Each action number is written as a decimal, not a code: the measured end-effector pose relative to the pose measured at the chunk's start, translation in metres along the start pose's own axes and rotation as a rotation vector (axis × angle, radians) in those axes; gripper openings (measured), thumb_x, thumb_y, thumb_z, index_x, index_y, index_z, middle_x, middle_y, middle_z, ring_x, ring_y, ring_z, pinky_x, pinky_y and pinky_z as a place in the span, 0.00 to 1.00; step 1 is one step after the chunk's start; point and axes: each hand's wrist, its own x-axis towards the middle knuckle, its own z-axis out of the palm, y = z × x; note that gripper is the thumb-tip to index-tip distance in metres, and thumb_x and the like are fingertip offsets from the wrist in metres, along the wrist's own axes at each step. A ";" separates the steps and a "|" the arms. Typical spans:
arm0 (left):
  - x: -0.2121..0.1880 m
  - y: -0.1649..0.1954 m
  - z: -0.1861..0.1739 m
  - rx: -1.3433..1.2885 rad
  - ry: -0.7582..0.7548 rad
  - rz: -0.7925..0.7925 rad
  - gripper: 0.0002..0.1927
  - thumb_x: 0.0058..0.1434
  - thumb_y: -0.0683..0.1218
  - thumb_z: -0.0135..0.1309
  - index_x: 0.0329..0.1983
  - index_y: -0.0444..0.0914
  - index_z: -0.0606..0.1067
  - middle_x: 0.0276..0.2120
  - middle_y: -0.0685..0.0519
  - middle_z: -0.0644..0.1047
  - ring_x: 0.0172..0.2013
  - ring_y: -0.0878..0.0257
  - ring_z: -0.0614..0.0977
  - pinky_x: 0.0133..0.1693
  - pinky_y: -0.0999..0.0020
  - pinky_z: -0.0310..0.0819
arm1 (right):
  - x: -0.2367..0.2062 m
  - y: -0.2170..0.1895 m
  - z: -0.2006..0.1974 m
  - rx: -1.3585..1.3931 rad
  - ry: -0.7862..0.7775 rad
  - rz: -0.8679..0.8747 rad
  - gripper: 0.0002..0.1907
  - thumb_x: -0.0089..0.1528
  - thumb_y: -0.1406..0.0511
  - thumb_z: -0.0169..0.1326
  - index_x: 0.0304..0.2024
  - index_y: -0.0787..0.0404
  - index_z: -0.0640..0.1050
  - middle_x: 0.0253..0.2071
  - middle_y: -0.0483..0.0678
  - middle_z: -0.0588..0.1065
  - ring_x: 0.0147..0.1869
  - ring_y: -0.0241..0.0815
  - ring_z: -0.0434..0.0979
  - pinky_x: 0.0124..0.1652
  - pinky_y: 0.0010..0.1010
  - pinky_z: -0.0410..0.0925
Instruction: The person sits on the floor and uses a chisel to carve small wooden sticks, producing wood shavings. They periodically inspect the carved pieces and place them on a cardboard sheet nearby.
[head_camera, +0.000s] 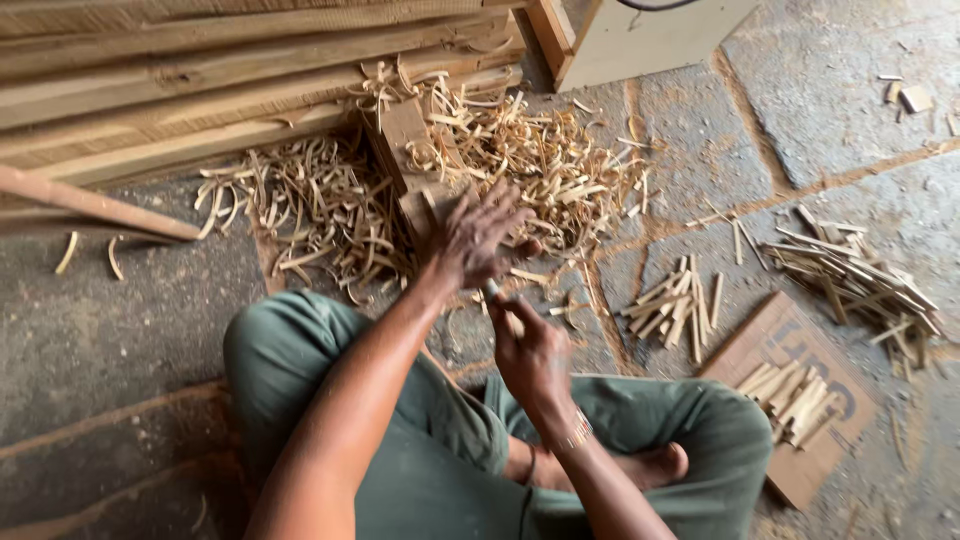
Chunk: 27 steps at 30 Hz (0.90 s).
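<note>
the person sits cross-legged on the stone floor (120, 330); the left hand (478, 238) is raised over a wooden block (412, 165), its fingers fanned apart and blurred, so whether they grip anything cannot be told; the right hand (530, 355) sits just below it, fingers curled tight around a thin pale stick (497, 298) whose top end pokes out above the fist; the stick lies between the two hands, over the floor just in front of the knees; it looks light, stiff and splintery, likely to snap if bent, so a hold low on the shaft with the fingers wrapped round seems the sound one, as the right hand has it; a heap of curled shavings (330, 205) lies around the block, near the stacked planks (200, 80) along the floor's far edge; there is no real container here; a flat sheet of cardboard (770, 345) toward the floor's right side carries a small pile of cut sticks (795, 395); a second bundle (680, 305) lies on bare floor just beside it, and a third, looser pile (850, 275) near the right edge.
</note>
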 end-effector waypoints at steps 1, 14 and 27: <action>0.004 -0.002 -0.007 0.014 0.007 -0.031 0.59 0.51 0.85 0.08 0.74 0.53 0.64 0.75 0.52 0.55 0.76 0.51 0.49 0.72 0.37 0.32 | 0.004 -0.001 0.005 0.035 0.011 0.003 0.09 0.66 0.59 0.57 0.44 0.55 0.83 0.11 0.54 0.67 0.11 0.39 0.63 0.17 0.38 0.58; -0.055 0.019 -0.067 -0.259 0.322 -1.072 0.13 0.66 0.55 0.55 0.43 0.42 0.80 0.35 0.50 0.84 0.32 0.59 0.83 0.36 0.57 0.78 | 0.008 0.001 0.021 0.156 0.114 0.092 0.12 0.65 0.56 0.60 0.45 0.54 0.86 0.14 0.47 0.74 0.14 0.30 0.60 0.17 0.30 0.50; -0.036 0.010 -0.052 -0.055 0.187 -1.017 0.17 0.62 0.58 0.60 0.38 0.40 0.79 0.28 0.48 0.81 0.28 0.56 0.81 0.30 0.56 0.75 | -0.012 0.032 0.017 0.567 0.174 0.255 0.14 0.64 0.60 0.59 0.48 0.58 0.83 0.15 0.43 0.74 0.15 0.25 0.62 0.16 0.26 0.45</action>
